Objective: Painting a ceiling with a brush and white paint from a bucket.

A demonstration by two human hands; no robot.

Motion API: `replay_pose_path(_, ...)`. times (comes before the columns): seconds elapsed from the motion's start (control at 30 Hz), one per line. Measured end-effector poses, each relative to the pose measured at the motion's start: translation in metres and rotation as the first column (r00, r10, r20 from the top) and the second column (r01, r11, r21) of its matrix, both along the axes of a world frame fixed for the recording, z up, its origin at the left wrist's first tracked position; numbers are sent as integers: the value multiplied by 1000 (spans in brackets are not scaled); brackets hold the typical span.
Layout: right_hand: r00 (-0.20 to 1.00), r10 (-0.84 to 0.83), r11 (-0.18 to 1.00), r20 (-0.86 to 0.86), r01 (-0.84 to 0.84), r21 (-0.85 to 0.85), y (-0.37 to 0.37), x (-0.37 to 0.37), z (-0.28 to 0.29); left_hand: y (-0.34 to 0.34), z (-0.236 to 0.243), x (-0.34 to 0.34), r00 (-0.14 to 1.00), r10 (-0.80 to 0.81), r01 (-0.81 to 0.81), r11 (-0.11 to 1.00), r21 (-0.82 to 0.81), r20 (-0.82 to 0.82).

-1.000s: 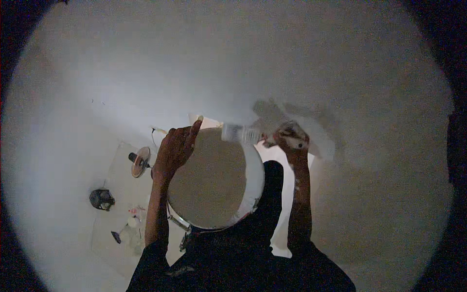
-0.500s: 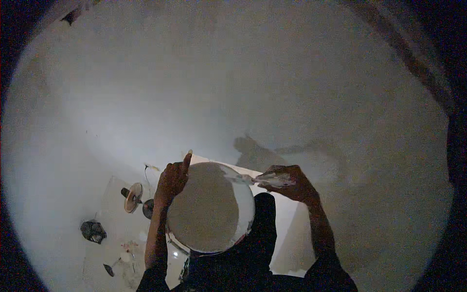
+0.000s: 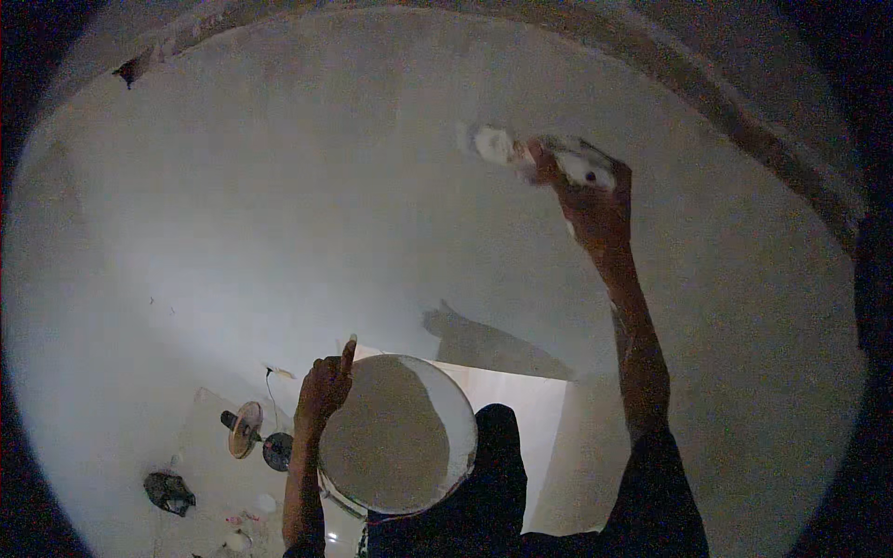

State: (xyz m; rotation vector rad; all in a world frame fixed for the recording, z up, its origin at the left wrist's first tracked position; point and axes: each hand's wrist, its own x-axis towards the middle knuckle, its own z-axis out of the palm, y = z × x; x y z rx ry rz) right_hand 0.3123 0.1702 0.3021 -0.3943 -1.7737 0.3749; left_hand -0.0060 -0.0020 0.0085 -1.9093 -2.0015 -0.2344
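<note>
My left hand grips the left rim of a round bucket, one finger stretched out along the edge. Grey-brown liquid paint fills much of the bucket, and its inner wall at the right is coated whitish. Up at the right, my right hand is closed round a paint-smeared paintbrush. Its whitish end is blurred against the pale wall; the handle, with a dark hole, shows between my fingers. My right arm is reached far out, away from the bucket.
A dark band curves along the wall's top edge. Below left lie a round disc-shaped thing with a dark knob, a dark round thing and a black bag-like bundle. A bright white surface shows right of my dark-clothed leg.
My right hand has lifted the paintbrush from the bucket's right rim up to the wall. The view has shifted, so the bucket and my left hand sit lower; the left hand keeps its grip.
</note>
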Motion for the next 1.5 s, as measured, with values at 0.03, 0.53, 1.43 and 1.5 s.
replay_pose_path(0.03, 997, -9, 998, -71, 5, -60, -1, -13, 7, -1, 1, 0, 999, 21, -19, 999, -50, 28)
replay_pose_path(0.53, 907, -76, 830, -414, 287, 477, 85, -76, 86, -3, -1, -5, 990, 5, -6, 1000, -3, -141)
replay_pose_path(1.43, 847, -253, 752, -468, 477, 455, 80, -107, 98, -8, 21, 4, 998, 10, -16, 997, -79, -69)
replay_pose_path(1.5, 799, -371, 783, -473, 543, 304, 77, -38, 88, -9, 23, 6, 999, 2, -4, 999, -52, -36)
